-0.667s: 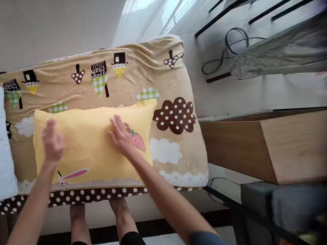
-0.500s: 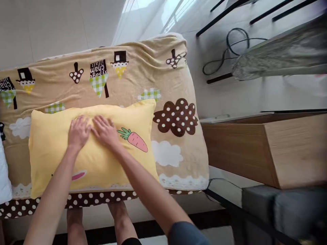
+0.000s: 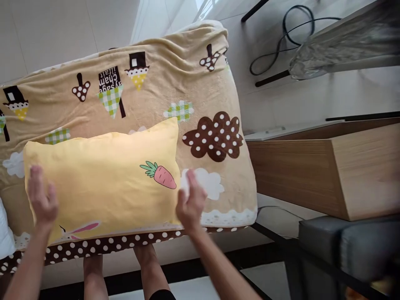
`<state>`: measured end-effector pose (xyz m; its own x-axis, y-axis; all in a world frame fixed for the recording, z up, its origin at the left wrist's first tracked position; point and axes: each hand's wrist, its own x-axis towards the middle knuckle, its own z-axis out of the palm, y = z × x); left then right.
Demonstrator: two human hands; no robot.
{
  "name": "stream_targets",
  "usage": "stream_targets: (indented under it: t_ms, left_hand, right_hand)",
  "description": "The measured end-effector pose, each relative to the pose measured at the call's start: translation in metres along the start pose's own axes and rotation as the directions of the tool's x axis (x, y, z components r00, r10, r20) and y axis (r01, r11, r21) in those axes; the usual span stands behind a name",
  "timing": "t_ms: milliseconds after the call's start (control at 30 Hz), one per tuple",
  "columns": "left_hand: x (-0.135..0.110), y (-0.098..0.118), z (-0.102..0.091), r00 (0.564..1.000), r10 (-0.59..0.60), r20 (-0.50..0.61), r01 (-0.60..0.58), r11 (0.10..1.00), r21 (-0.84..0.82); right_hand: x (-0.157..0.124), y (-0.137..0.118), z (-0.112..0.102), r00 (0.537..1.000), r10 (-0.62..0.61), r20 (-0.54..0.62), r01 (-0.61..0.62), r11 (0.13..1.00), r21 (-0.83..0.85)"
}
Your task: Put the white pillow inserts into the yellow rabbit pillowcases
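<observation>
A yellow pillow [image 3: 103,179] with a printed carrot and a rabbit ear lies flat on a beige patterned blanket [image 3: 162,87]. My left hand [image 3: 42,198] is at the pillow's left end, fingers stretched out and thumb apart. At the right edge, beside the carrot print, is my right hand [image 3: 191,202], also open with fingers extended and a little blurred. Neither hand grips anything; whether they touch the pillow's sides I cannot tell.
A wooden box-like cabinet [image 3: 293,171] stands right of the blanket, with a grey padded object [image 3: 321,241] below it. A black cable [image 3: 278,46] lies on the tiled floor near a plastic-wrapped item [image 3: 340,46]. Something white [image 3: 4,229] sits at the left edge.
My hands have left the middle of the pillow's top and spread apart, left hand to the left end, right hand to the right edge. The view has shifted slightly.
</observation>
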<state>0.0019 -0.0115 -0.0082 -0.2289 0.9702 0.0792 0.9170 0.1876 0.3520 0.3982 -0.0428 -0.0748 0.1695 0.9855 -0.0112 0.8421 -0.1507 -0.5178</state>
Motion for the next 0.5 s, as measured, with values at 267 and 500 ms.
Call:
stream_targets:
  t_ms: [267,500]
  left_hand:
    - [-0.122,-0.049,0.049,0.968,-0.252,0.007,0.248,0.958,0.145]
    - [-0.122,-0.155,-0.022,0.695,-0.691,0.198,0.544,0.686,0.483]
  right_hand:
    - [-0.099,0.057,0.053,0.956,-0.100,0.277,0.129,0.988,-0.086]
    - [-0.082,0.149,-0.007,0.779,0.450,0.436,-0.582,0.778,0.238]
